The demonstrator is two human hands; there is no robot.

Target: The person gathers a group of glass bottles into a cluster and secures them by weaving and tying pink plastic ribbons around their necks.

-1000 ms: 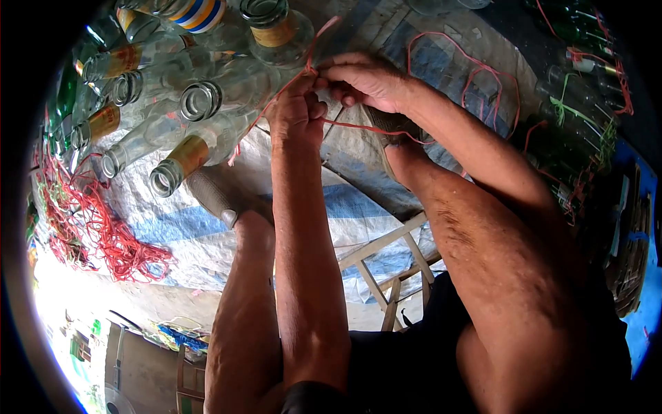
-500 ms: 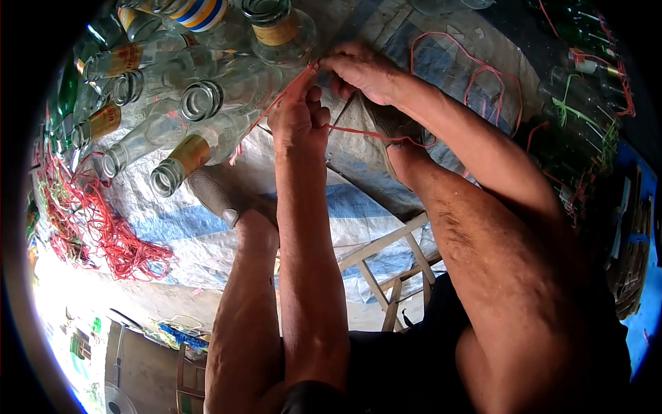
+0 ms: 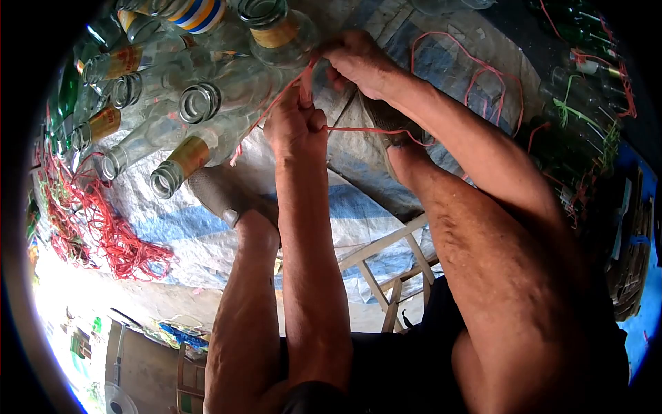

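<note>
One left hand (image 3: 295, 127) curls round red string (image 3: 365, 130), one right hand (image 3: 355, 65) pinches it — that grip partly hidden.

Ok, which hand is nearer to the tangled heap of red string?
Left. In the picture, the left hand is above and right of the heap of red string; the right hand is farther up and farther right.

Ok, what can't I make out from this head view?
All in the head view:
- Right hand: its palm, hidden by the back of the hand.
- Red string: its run inside the left hand, covered by curled fingers.
- Striped bottle: partly cut off by the top edge.
- Bottles at far right: too dim to count.
</note>
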